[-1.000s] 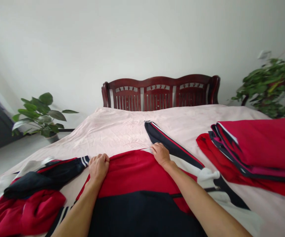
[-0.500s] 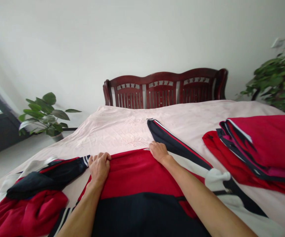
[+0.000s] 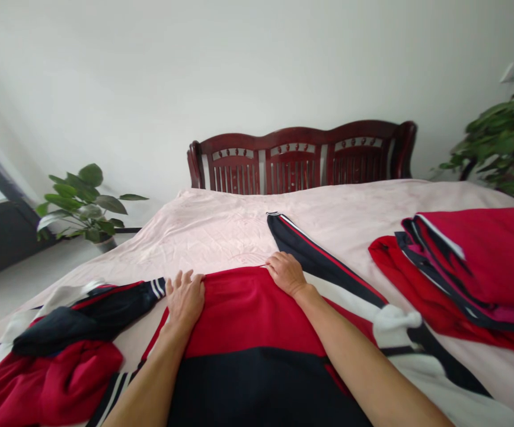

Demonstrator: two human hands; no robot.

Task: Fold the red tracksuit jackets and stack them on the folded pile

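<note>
A red and navy track garment (image 3: 252, 314) lies spread on the bed, its red upper part under my hands. My left hand (image 3: 184, 302) rests on its red edge with the fingers spread. My right hand (image 3: 287, 274) lies at the far edge of the red fabric, fingers together; whether it pinches the cloth is hidden. A navy sleeve with red and white stripes (image 3: 314, 246) stretches away to the far right. Another navy sleeve (image 3: 101, 317) lies to the left.
A folded red and navy stack (image 3: 474, 267) sits on the right of the pale pink bedcover (image 3: 194, 237). Crumpled red clothing (image 3: 45, 385) lies at lower left. A dark wooden headboard (image 3: 301, 160) stands beyond, with potted plants (image 3: 81, 204) on the floor.
My left hand's fingers have gone from curled on the cloth to spread, and the hand has shifted slightly right. The whole view has drifted as my head moved.
</note>
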